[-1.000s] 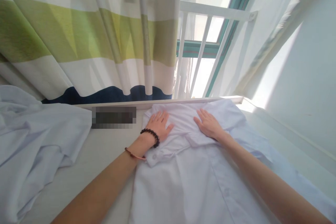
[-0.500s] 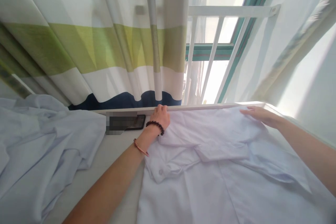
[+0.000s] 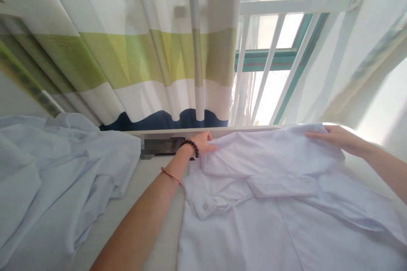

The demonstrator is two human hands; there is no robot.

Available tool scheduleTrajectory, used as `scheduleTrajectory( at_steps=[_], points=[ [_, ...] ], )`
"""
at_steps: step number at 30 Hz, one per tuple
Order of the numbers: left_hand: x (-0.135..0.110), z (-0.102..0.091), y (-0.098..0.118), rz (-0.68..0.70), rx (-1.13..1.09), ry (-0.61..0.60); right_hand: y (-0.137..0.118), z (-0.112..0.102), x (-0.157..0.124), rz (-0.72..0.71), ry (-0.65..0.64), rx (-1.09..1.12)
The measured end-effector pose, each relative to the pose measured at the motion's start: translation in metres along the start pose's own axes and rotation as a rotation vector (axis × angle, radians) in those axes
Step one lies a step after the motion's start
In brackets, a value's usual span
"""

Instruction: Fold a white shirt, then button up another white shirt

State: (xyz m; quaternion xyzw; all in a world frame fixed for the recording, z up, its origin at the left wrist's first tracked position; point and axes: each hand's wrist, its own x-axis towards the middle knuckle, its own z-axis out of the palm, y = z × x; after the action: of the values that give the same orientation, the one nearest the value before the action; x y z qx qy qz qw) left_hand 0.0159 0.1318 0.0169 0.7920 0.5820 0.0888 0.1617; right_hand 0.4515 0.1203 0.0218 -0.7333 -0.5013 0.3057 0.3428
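The white shirt (image 3: pixel 270 203) lies flat on the bench (image 3: pixel 140 186) just below the window (image 3: pixel 276 38). Its long axis runs toward the window, shoulders nearest it, and a cuffed sleeve is folded across it. The left hand (image 3: pixel 205 144) has its fingers clenched on one window-end corner. The right hand (image 3: pixel 337 139) lies on the other, and I cannot tell whether it grips.

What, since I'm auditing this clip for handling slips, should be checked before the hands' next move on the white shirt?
1. Left hand at the white shirt's far left edge: ok.
2. Left hand actually pinching fabric: cannot tell, its fingers are curled.
3. Right hand on the far right corner: ok.
4. Shirt lying smooth: not ok, the cuff is bunched.
5. Dark phone clear of the shirt: ok, it lies left of the wrist.
6. Other garment apart from the shirt: ok, bare table lies between.
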Motion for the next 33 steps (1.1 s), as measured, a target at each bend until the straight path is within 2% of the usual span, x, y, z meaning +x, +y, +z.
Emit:
scheduleTrajectory(
  at_steps=[3,6,10,13,17,20,23,26,29,33],
  points=[
    [0.005,-0.011,0.0,0.027,-0.119,-0.032,-0.003,-0.002,-0.001,-0.054,0.068,-0.053],
    [0.013,-0.034,-0.004,0.085,-0.207,-0.039,-0.013,-0.001,-0.005,-0.107,0.104,-0.067],
    [0.033,-0.067,-0.021,0.091,-0.202,0.097,-0.031,0.001,-0.003,-0.162,0.152,-0.126],
    [0.047,-0.072,-0.028,0.052,-0.115,0.222,-0.039,0.006,0.01,-0.179,0.256,-0.255],
    [0.047,-0.053,-0.016,0.074,0.069,0.362,-0.038,0.024,0.025,-0.171,0.372,-0.477],
    [0.037,-0.03,0.003,0.194,0.189,0.387,-0.032,0.05,0.017,-0.234,0.407,-0.611],
    [0.03,-0.007,0.016,0.296,0.268,0.329,-0.022,0.08,-0.001,-0.369,0.326,-0.731],
    [0.023,0.015,0.015,0.286,0.314,0.263,-0.007,0.102,-0.017,-0.422,0.197,-0.829],
    [0.011,0.031,0.007,0.228,0.349,0.229,0.01,0.108,-0.025,-0.397,0.148,-0.84],
    [-0.007,0.045,0.001,0.173,0.37,0.135,0.022,0.103,-0.03,-0.396,0.067,-0.856]
  ],
)
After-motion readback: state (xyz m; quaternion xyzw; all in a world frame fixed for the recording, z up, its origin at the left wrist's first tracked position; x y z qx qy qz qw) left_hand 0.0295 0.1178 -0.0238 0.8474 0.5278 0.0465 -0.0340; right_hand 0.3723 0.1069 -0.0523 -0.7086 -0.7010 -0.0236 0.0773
